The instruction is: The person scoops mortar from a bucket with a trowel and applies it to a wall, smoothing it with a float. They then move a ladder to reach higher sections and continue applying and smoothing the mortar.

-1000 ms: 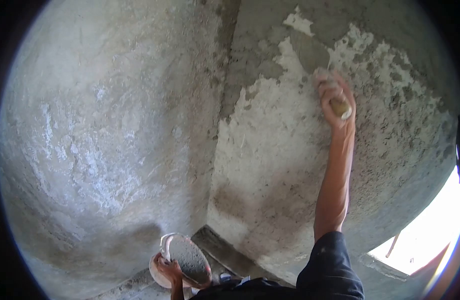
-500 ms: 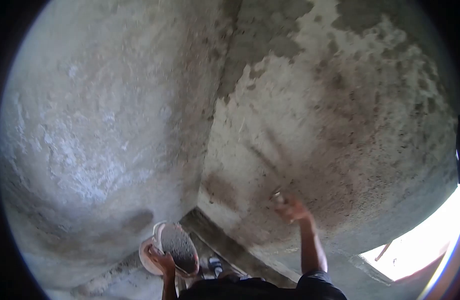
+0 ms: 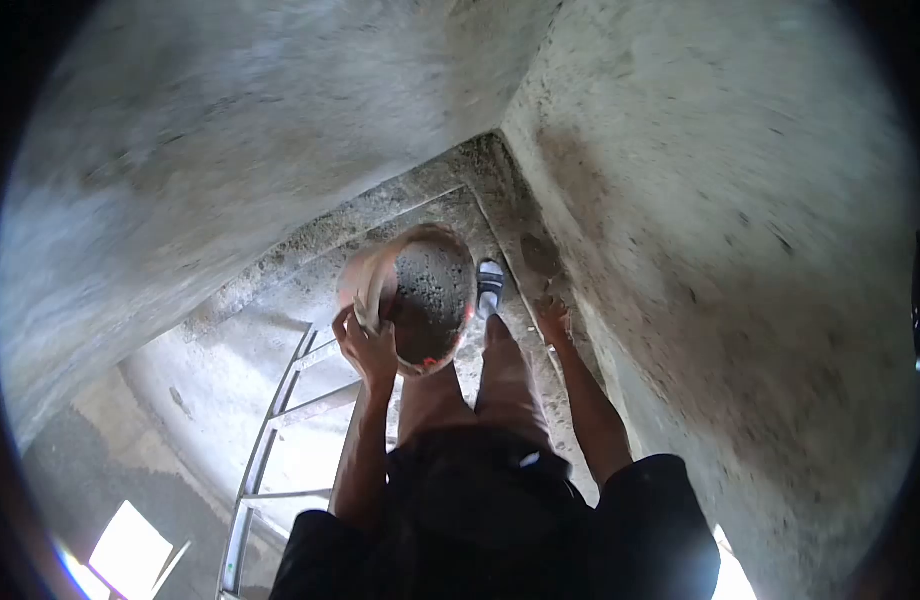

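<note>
My left hand point(image 3: 368, 348) grips the near-left side of a pale bucket point(image 3: 356, 278), its fingers by the rim and handle. Grey wet mortar point(image 3: 432, 285) lies inside the tilted bucket, its surface pitted. Lower right of the bucket, my right hand point(image 3: 553, 322) hangs low near the wall's foot, fingers curled and blurred. A small pale bit shows at that hand, but what it holds cannot be made out.
A metal ladder point(image 3: 270, 440) leans at lower left. Rough walls rise on both sides and meet in a corner ahead. My sandalled foot point(image 3: 490, 285) stands on the ledge point(image 3: 450, 205). Bright openings show low at both sides.
The view has tipped down from the walls to the floor, bringing the ladder and my legs into view. My right hand has come down from the right wall. The bucket stays in my left hand.
</note>
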{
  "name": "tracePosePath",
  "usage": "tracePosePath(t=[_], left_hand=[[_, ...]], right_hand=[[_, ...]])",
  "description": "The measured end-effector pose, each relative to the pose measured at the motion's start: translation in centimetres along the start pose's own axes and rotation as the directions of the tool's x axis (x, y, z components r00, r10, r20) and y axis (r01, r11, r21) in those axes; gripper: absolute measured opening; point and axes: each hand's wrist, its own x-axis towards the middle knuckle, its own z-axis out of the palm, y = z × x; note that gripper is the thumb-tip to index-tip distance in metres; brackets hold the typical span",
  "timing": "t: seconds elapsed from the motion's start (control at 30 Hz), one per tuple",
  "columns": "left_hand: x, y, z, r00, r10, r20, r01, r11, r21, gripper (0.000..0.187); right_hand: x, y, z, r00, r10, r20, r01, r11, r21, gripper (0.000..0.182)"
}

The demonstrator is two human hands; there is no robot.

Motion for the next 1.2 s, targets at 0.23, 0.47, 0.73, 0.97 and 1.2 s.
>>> tracePosePath(t=[0.23, 0.47, 0.73, 0.97, 1.2], left_hand=[[-1.5, -4.6, 9.2, 0.96, -0.24, 0.145, 0.214, 0.961, 0.176, 0.041], [-3.0, -9.8, 14.0, 0.925, -0.289, 0.245, 0.222, 0.937, 0.268, 0.042], [-1.7, -10.3, 16.7, 0.846, -0.468, 0.254, 0.374, 0.861, 0.344, 0.053], [0.5, -10.1, 18.8, 0.832, -0.53, 0.163, 0.453, 0.82, 0.35, 0.032], [1.6, -10.5, 18.8, 0.781, -0.605, 0.157, 0.547, 0.783, 0.295, 0.05]], right_hand=[[9.3, 8.2, 15.2, 0.839, 0.175, 0.515, -0.484, 0.673, 0.56, 0.043], [15.5, 10.7, 25.8, 0.591, 0.451, 0.668, -0.796, 0.196, 0.572, 0.049], [24.3, 12.4, 36.4, 0.798, 0.463, 0.384, -0.593, 0.495, 0.635, 0.044], [38.9, 5.5, 32.1, 0.941, 0.172, 0.291, -0.271, 0.898, 0.346, 0.062], [44.8, 0.3, 27.7, 0.894, 0.165, 0.417, -0.303, 0.908, 0.289, 0.06]])
